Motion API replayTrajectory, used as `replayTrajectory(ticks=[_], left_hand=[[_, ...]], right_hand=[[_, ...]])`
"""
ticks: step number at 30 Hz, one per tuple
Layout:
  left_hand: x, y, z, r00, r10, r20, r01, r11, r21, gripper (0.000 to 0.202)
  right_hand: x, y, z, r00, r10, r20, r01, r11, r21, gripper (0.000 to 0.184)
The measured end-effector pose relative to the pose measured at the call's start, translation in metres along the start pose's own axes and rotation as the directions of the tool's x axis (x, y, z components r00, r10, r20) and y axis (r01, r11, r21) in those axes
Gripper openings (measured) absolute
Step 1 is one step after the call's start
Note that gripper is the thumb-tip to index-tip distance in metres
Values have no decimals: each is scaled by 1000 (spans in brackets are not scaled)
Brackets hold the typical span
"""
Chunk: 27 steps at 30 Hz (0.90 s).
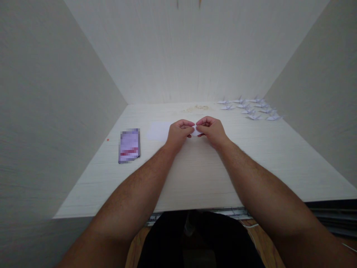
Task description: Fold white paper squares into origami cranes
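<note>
Between my two hands is a small piece of folded white paper, mostly covered by the fingers. My left hand pinches its left side with thumb and fingers. On the right side, my right hand pinches it the same way, the fingertips of both hands nearly meeting. The exact shape of the folds is hidden. Just left of my left hand lies a flat stack or sheet of white paper, partly behind that hand.
Several folded white paper cranes stand in a group at the back right of the white table. At the left lies a blurred-out purple rectangular object. A tiny red dot is near the left edge. Walls rise on three sides.
</note>
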<state>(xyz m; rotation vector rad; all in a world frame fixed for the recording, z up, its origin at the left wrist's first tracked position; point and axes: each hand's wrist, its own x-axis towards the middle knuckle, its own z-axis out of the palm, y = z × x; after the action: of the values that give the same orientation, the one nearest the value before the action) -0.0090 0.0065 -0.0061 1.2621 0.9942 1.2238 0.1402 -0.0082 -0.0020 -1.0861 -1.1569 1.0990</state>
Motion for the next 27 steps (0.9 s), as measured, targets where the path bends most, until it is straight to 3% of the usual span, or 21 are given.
replayTrajectory(ticks=[27], left_hand=[[0,-1,0,1000,-5,-8,6,1000,28,20]], right_hand=[[-1,-2,0,999,-28,15,29,998,-53,17]])
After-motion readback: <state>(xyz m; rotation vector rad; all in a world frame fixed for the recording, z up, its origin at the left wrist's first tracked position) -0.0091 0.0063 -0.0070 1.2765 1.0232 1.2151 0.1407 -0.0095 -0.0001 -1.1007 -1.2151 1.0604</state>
